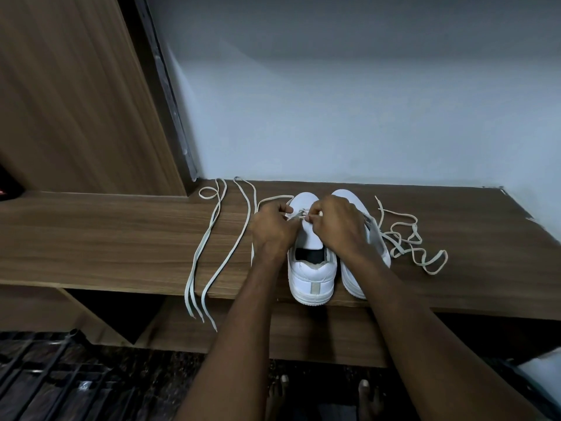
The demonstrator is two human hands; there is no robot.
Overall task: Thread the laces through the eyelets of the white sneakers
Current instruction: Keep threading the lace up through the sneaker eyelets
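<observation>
Pinching thin white lace (299,214) over left white leather sneaker (309,256), frame centre: left hand (273,227) and right hand (337,224) fingers curled on it; lace runs crosswise between hands, eyelets directly beneath fingertips.

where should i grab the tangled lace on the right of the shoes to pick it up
Pinch the tangled lace at its free tip at the far end, coming from above. That end lies straight and alone on the wooden shelf, away from the loops, so lifting there would probably let the tangle fall open rather than tighten. Its other end is hidden behind the right sneaker.
</observation>
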